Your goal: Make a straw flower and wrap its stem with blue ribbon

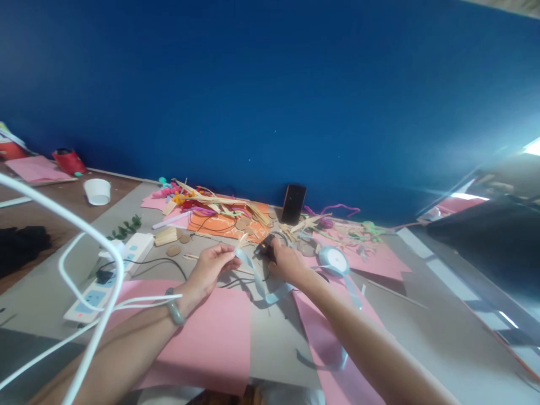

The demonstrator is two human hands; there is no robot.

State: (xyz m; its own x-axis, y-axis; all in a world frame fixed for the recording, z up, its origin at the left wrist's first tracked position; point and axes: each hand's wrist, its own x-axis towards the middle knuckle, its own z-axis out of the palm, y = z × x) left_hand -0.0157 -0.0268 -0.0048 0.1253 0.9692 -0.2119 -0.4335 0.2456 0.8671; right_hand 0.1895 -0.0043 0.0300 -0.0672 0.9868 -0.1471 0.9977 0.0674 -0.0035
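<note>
Blue wall (261, 101) rises behind a grey tabletop (272, 340). Flat pink paper sheet (211, 332) lies below the left forearm; long white power strip (93, 298) sits left of it. Left hand (211, 265): thumb and fingertips pinched together. Right hand (289, 261): fingers curled inward. Upright black phone (293, 203) stands beyond. Round light-blue ribbon roll (336, 260) rests near the right forearm. Narrow light-blue ribbon (258, 280): held in the left pinch, looping down between the hands. Small black tool (264, 246): gripped by the right fingers, partly hidden.
</note>
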